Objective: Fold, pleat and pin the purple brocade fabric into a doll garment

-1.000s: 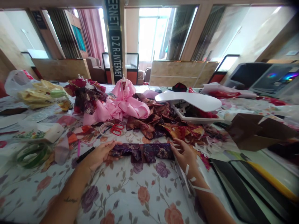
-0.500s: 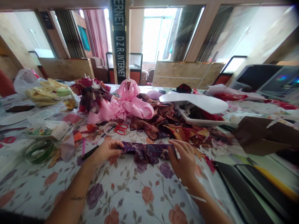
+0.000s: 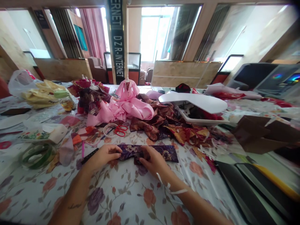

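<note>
A strip of dark purple patterned fabric (image 3: 165, 152) lies across the flowered tablecloth (image 3: 126, 200) in front of me. My left hand (image 3: 109, 154) pinches its left end between thumb and fingers. Around the strip's middle, my right hand (image 3: 152, 159) is closed on the cloth, with a small fold below the fingers. The strip's right part lies flat beyond that hand. Thin white strips of tape (image 3: 179, 191) cling to my right wrist. Just behind the fabric are red-handled scissors (image 3: 121, 130) and a white ring-shaped roll (image 3: 109, 130).
Behind stand a doll-size pink gown (image 3: 127, 90) and heaped brown fabric (image 3: 161, 112). Fabric scraps (image 3: 189, 132) and a white box with a tilted lid (image 3: 194, 101) are to the right. Left is a green tape roll (image 3: 38, 156); far right, a brown paper bag (image 3: 260, 132) and black folders (image 3: 243, 187).
My right hand has moved left from the strip's right end to its middle. The right part of the strip now lies flat, while my left hand stays at the left end.
</note>
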A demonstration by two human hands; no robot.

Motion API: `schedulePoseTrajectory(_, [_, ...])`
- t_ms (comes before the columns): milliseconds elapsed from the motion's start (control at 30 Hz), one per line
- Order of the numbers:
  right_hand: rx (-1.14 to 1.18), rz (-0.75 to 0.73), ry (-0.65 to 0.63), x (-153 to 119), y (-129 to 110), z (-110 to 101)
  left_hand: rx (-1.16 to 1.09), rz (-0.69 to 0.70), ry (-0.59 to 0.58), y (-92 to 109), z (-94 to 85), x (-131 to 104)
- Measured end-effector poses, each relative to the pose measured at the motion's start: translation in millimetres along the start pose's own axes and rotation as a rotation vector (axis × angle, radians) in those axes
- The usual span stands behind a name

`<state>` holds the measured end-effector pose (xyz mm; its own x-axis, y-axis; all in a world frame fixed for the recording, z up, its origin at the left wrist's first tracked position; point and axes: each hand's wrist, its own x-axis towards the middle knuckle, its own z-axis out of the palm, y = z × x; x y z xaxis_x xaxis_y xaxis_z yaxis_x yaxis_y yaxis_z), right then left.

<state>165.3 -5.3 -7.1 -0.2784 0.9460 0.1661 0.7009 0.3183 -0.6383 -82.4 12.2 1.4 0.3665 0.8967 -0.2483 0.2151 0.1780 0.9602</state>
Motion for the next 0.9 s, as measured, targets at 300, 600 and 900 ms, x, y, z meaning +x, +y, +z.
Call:
schedulePoseTrajectory(300, [-0.130, -0.058, -0.075, -1.2, -14.5, 1.2, 0.316, 0.058, 0.272, -10.8, 5.2, 10.3])
schedulePoseTrajectory(600, [-0.322, -0.309, -0.117, 5.6, -28.3, 2.6, 0.704, -0.059, 0.458, -3.3, 26.2, 15.1])
schedulePoseTrajectory(900, [-0.319, -0.322, -0.109, 2.0, -15.0, 12.8, 0.755, -0.045, 0.469, -3.5, 29.5, 14.0])
